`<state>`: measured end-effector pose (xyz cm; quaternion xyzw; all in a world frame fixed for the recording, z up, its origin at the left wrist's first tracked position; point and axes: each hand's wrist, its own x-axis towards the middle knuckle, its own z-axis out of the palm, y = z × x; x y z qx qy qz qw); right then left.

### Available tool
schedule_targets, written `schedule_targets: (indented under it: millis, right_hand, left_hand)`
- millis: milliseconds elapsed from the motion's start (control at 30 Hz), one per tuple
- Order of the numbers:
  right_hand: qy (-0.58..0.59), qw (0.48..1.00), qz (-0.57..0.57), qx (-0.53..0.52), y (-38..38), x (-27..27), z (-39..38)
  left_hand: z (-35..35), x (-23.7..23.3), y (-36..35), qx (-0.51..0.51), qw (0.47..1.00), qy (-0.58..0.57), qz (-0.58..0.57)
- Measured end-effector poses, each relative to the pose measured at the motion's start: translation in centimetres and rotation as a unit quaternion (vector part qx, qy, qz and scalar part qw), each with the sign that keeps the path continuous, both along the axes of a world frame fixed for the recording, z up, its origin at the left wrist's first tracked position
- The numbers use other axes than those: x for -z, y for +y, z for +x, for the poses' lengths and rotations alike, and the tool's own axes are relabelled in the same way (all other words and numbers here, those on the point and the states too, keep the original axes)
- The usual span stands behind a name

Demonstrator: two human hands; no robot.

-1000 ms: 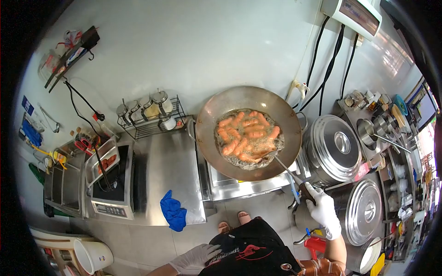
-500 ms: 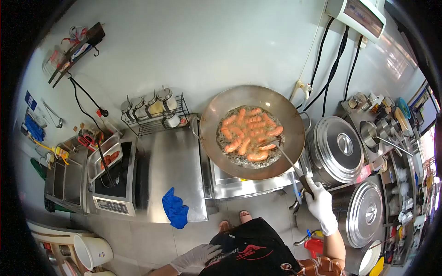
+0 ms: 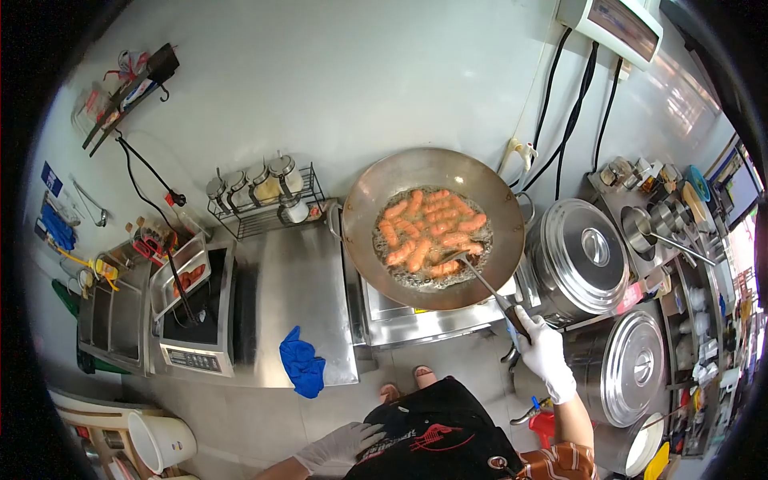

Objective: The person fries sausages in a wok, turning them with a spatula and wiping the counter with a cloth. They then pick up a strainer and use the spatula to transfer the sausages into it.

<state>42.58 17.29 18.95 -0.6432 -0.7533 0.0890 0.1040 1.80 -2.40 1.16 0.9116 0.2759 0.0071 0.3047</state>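
A wide metal wok (image 3: 364, 240) holds bubbling oil and several orange-brown, sausage-like pieces (image 3: 436, 216). My right hand (image 3: 546, 356), in a white glove, is closed round the dark handle of a wok spatula (image 3: 490, 290). The spatula's head dips into the oil at the wok's near right, among the pieces, and is partly hidden by them. Down at the front of my black apron (image 3: 436, 432), my gloved left hand (image 3: 348, 444) lies with its fingers stretched out, holding nothing.
Lidded steel pots (image 3: 580, 256) stand right of the wok. A blue cloth (image 3: 302, 364) lies at the steel counter's front edge (image 3: 320, 304). Behind it is a wire rack (image 3: 256, 216) with seasoning jars. Farther left, a metal tray (image 3: 180, 276) with reddish food rests on an induction cooker (image 3: 192, 360).
My right hand has moved slightly left and down with the spatula, whose head has shifted left among the frying pieces. My left hand stays at the apron.
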Motion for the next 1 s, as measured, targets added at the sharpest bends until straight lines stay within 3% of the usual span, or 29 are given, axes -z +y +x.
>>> schedule_targets:
  millis: [200, 433, 767, 867, 1000]
  right_hand:
    - [0.013, 0.999, 0.027, -0.018, 0.8, 0.6, -0.1]
    - [0.023, 0.999, 0.015, -0.016, 0.7, 0.8, 0.3]
    - [0.016, 1.000, 0.003, -0.014, 0.7, 0.3, 0.1]
    - [0.008, 0.999, -0.045, 0.011, 0.7, 0.1, 0.0]
    - [0.024, 1.000, 0.003, -0.012, 0.6, 0.4, 0.2]
  left_hand:
    - [0.1, 0.4, -0.7, -0.011, 1.000, -0.001, 0.000]
    - [0.4, -3.1, 0.1, -0.014, 0.999, 0.006, 0.033]
    - [0.3, -2.0, 0.0, -0.014, 0.999, -0.003, 0.031]
    - [0.5, -3.6, 0.4, -0.011, 0.999, 0.049, -0.003]
    - [0.5, -2.9, 0.2, -0.015, 0.999, 0.044, 0.013]
